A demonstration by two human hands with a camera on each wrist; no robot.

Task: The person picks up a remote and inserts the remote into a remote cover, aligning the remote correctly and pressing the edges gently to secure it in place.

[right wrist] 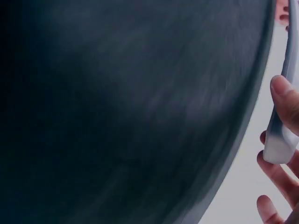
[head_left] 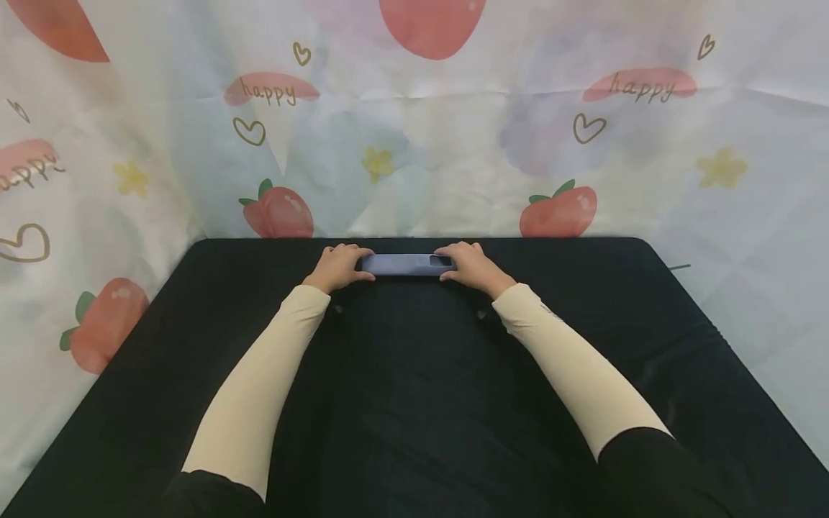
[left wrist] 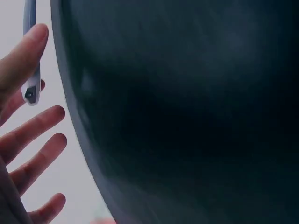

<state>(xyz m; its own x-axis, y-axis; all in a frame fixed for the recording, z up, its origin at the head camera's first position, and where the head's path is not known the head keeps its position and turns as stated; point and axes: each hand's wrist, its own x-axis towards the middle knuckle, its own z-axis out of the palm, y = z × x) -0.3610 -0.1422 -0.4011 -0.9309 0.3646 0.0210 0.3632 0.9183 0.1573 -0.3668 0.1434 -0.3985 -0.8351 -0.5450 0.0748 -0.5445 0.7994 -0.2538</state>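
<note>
A long, slim lavender-blue bar (head_left: 401,265) lies level across the head view, near the far edge of the black table. A dark rectangular patch shows close to its right end. My left hand (head_left: 338,266) pinches the left end between thumb and fingers; my right hand (head_left: 477,266) does the same at the right. In the left wrist view the bar's tip (left wrist: 31,91) carries a small dark square, and the lower fingers spread apart below it. The right wrist view has a pale, blunt end (right wrist: 279,148) between thumb (right wrist: 282,88) and fingers. Its exact kind I cannot tell.
A black cloth covers the table (head_left: 414,403), whose far edge runs just beyond the bar. Behind and at the left and right hangs a pale curtain (head_left: 447,144) printed with strawberries, hearts and the word happy. A thin dark strip (head_left: 680,267) sticks out past the right edge.
</note>
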